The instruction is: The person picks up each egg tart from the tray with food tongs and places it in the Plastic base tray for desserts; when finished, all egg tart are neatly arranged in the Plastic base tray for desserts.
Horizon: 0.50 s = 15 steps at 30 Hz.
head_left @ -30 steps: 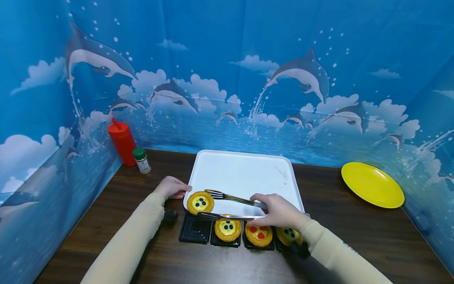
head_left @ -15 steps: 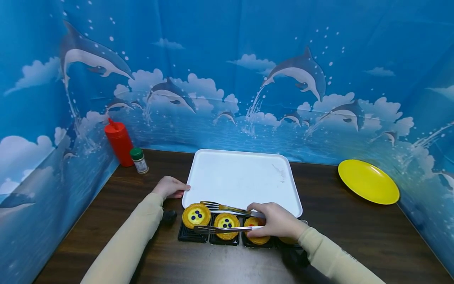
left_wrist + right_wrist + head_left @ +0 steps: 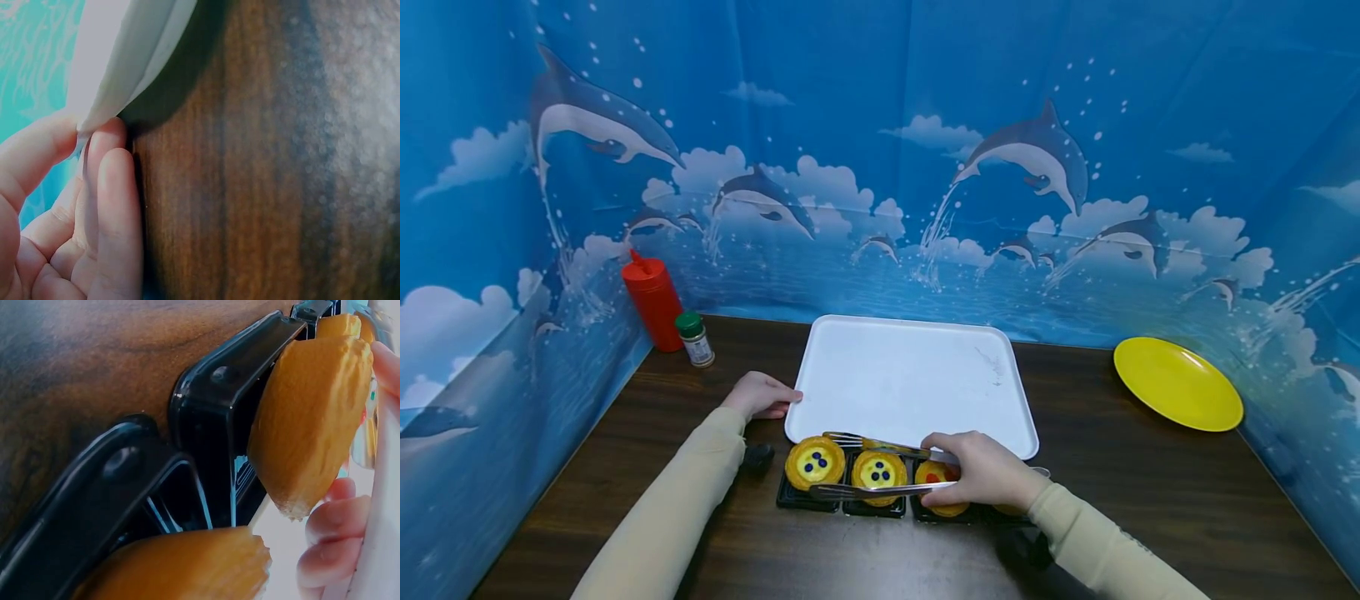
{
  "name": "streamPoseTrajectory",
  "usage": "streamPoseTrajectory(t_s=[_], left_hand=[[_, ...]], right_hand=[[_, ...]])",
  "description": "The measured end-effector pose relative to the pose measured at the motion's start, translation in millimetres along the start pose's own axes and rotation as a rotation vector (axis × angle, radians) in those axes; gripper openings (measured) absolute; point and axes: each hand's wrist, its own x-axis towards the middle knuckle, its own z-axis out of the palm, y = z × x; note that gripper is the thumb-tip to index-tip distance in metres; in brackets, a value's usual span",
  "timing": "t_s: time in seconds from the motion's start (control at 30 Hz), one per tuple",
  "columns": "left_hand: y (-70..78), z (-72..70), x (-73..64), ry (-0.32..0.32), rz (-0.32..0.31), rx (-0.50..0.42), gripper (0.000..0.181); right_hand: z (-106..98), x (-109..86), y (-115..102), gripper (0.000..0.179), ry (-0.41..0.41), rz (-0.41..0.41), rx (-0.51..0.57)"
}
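My left hand point(image 3: 763, 396) pinches the left rim of a white tray point(image 3: 910, 375); in the left wrist view, thumb and fingers point(image 3: 119, 194) meet at its edge. My right hand point(image 3: 981, 471) grips metal tongs point(image 3: 898, 490) with dark slotted tips pointing left. Between those tips, a blueberry-topped egg tart point(image 3: 815, 468) sits over the leftmost black plastic holder point(image 3: 805, 500). Another blueberry tart point(image 3: 880, 467) and a red-topped tart point(image 3: 934, 473) sit in the holders beside it, partly under the tongs. The rightmost tart is mostly hidden by my right hand.
A red squeeze bottle point(image 3: 655, 302) and a green-capped shaker point(image 3: 696, 340) stand at the back left. A yellow plate point(image 3: 1180, 385) lies at the right near the dolphin-print backdrop point(image 3: 880, 167). Dark wooden table point(image 3: 1112, 500) surrounds the tray.
The tongs and the left tart have moved toward me, from the white tray's front left corner to over the leftmost black holder. The tong tips stand slightly wider. My left hand stays put.
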Motion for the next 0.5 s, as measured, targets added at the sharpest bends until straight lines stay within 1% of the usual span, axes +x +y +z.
streamPoseTrajectory(t_s=[0.23,0.5], left_hand=[[0.8,0.1,-2.0,0.002,-0.005,0.001,0.034],[2.9,-0.8,-3.8,0.001,-0.009,0.001,0.034]], right_hand=[[0.5,-0.9,-1.1,0.059,0.010,-0.005,-0.021],[0.7,0.8,-4.5,0.060,0.014,0.013,-0.055]])
